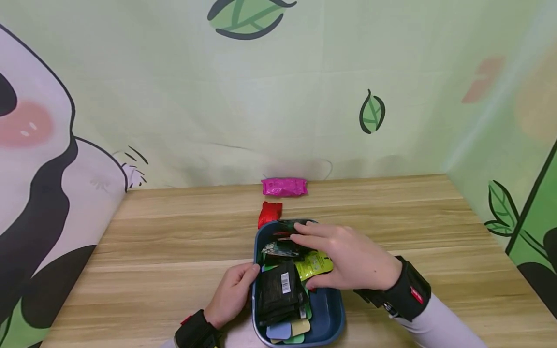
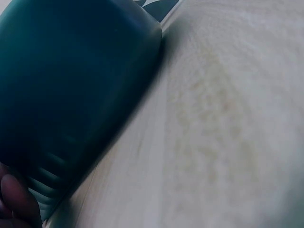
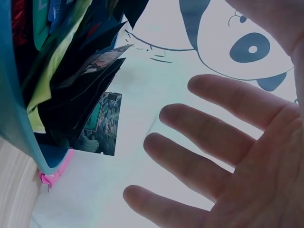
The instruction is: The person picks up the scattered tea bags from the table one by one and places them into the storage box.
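A blue plastic bin (image 1: 327,316) stands on the table, filled with small packets. My left hand (image 1: 231,292) grips its left rim, with the thumb at the edge; in the left wrist view its fingers (image 2: 20,202) lie against the ribbed outer wall. My right hand (image 1: 348,258) hovers over the bin's right side, its fingers spread and holding nothing. Below it are a yellow-green packet (image 1: 314,265) and a black packet (image 1: 274,295) with a barcode label. Dark packets (image 1: 283,248) stand at the far end. Rounded blue, beige and green cards (image 1: 279,331) lie at the near end.
Behind the bin, a red packet (image 1: 270,213) lies close to its far left corner. A shiny magenta packet (image 1: 285,187) lies at the table's back edge against the printed cloth wall (image 1: 304,106). Wood-grain table (image 1: 187,232) surrounds the bin.
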`<state>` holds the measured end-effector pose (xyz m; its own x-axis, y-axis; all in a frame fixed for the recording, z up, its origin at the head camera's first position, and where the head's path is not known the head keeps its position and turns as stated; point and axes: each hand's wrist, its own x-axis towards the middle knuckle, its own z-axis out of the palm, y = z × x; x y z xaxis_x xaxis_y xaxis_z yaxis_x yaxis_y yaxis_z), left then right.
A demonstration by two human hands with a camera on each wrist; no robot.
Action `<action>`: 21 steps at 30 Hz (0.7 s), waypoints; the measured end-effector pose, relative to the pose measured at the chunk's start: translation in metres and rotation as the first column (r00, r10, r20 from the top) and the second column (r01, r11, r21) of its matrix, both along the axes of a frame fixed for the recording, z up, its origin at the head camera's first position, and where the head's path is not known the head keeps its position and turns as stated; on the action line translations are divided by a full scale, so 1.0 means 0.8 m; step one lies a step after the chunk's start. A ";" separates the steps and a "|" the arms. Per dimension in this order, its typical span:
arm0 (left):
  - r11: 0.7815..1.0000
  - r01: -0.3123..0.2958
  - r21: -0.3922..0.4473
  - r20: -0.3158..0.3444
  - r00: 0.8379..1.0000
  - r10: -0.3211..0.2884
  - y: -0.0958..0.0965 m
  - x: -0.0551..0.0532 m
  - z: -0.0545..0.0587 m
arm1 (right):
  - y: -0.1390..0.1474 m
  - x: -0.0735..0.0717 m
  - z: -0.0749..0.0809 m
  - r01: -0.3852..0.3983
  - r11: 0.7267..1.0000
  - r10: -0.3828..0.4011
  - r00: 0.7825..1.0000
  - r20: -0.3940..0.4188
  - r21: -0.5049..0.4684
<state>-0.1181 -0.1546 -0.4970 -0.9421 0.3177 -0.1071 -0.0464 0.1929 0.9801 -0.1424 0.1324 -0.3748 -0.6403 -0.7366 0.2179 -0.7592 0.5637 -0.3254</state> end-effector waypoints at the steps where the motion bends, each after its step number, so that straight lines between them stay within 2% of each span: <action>1: 1.000 -0.004 -0.001 0.003 1.000 0.004 0.000 0.000 0.000 | 0.000 -0.001 0.000 0.002 1.000 -0.002 1.000 -0.005 -0.002; 5: 1.000 -0.003 0.002 0.002 1.000 0.003 0.000 0.001 0.001 | 0.002 -0.009 -0.001 0.004 1.000 -0.004 1.000 0.001 -0.027; 9: 1.000 0.009 0.015 0.009 1.000 -0.009 0.000 0.001 -0.001 | 0.008 -0.032 -0.002 0.026 0.999 -0.026 1.000 0.002 -0.046; 14: 1.000 0.009 0.015 0.022 1.000 -0.009 -0.003 0.001 -0.003 | 0.010 -0.076 -0.004 0.056 0.998 -0.056 0.998 0.004 -0.017; 21: 1.000 0.005 0.015 0.015 1.000 -0.005 -0.003 0.000 -0.004 | 0.004 -0.149 -0.016 0.069 0.997 -0.069 0.998 0.007 0.027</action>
